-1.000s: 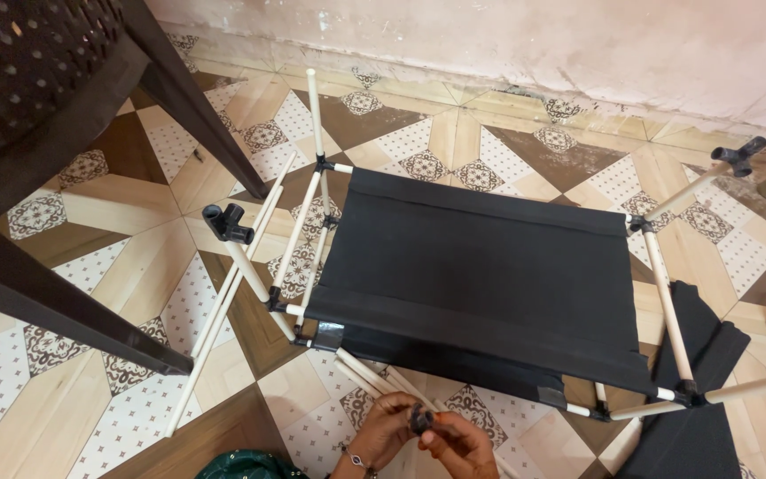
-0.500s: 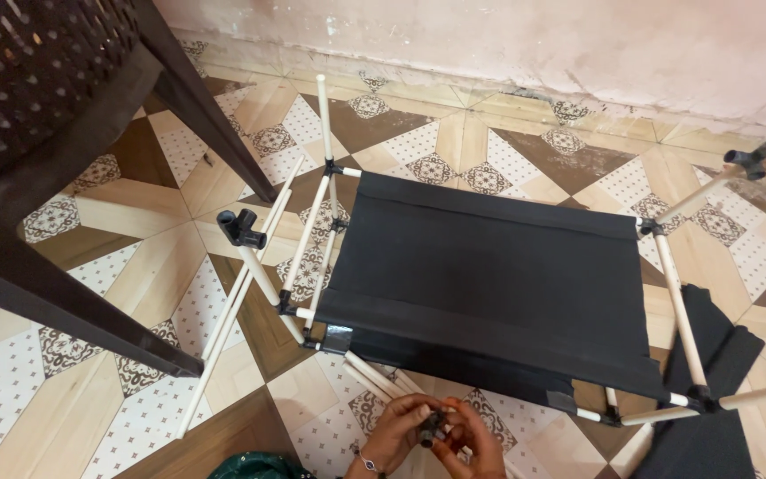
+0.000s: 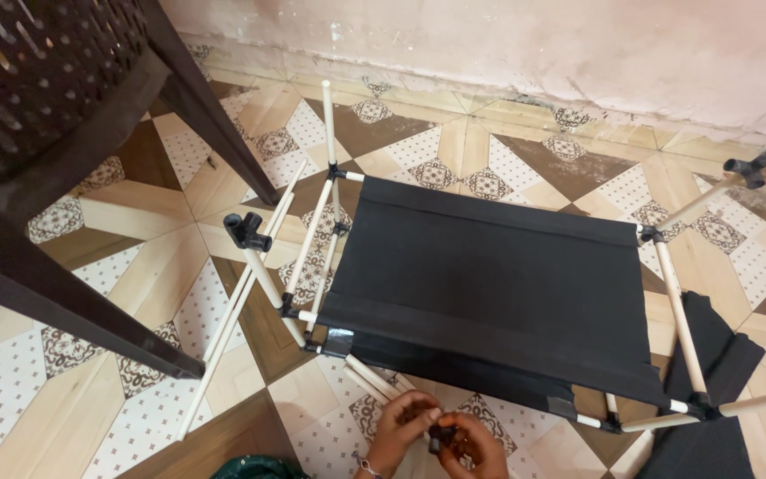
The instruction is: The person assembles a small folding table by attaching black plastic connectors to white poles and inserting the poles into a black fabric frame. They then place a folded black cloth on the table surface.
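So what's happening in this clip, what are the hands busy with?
A person crouched over a tiled floor works both hands together on a small black connector piece at the bottom of the view. The left hand and right hand pinch it between their fingers, by the ends of loose white rods. Just beyond lies a partly built frame with a black fabric panel. A dark chair stands on the left.

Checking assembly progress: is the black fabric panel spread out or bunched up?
Spread: the black fabric panel lies flat and taut between white rods on the patterned tile floor.
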